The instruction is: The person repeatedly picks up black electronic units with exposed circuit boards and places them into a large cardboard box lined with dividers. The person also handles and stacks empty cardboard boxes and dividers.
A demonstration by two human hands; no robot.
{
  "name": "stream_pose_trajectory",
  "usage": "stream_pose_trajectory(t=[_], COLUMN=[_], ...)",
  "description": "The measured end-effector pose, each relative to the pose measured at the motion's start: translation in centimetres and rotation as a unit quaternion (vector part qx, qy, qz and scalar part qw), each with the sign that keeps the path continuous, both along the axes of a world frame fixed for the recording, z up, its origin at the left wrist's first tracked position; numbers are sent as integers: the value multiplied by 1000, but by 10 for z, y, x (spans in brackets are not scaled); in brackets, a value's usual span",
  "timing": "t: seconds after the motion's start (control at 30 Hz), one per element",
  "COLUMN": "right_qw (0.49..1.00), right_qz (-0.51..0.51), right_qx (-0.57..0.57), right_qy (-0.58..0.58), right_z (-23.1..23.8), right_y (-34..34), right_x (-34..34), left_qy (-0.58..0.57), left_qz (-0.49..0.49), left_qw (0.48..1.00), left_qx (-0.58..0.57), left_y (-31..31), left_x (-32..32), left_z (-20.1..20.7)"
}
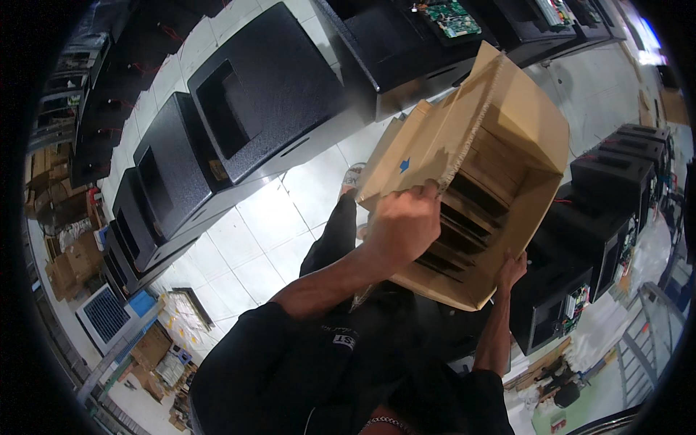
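An open cardboard box (428,138) is tilted in front of my body, its mouth turned partly toward me. Several dark flat pieces (471,196) stand in rows inside it, with brown cardboard between them; their kind I cannot make out. My left hand (409,217) is closed round the box's near left edge, fingers curled over the rim. Lower down on the right, my right hand (512,270) grips the box's right wall near its bottom corner. The box's underside is hidden.
Large black speaker-like cabinets (268,94) with rectangular openings line the left and far side. A green circuit board (451,18) lies on one at the back. More black cabinets (554,308) stand close on my right. White floor tiles (254,239) show between the rows.
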State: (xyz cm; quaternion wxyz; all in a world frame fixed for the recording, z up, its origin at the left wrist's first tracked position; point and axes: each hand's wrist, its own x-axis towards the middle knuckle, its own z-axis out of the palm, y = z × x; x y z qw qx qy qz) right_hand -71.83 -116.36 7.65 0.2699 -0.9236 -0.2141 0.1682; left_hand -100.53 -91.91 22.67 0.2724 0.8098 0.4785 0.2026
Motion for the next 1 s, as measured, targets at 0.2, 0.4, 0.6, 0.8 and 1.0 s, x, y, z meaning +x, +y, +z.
stream_pose_trajectory(t=[0.2,0.4,0.6,0.8,1.0], right_qw=[999,984,984,984,982], right_qz=[-16,2,-69,-110,-122], right_qx=[-39,-166,-163,-135,-119], right_qy=[18,-61,-40,-32,-82], right_z=[-10,-8,-36,-45,-53], right_y=[3,9,-42,-51,-70], right_x=[-2,-43,-89,-126,-167], left_qy=[52,180,121,55,-63], left_qz=[-14,-74,-178,-180,-148], left_qw=[995,971,955,949,913], left_qx=[-86,-140,-206,-252,-376], left_y=[5,-21,2,72,139], left_x=[6,12,-14,-101,-178], left_z=[11,-5,-9,-21,-81])
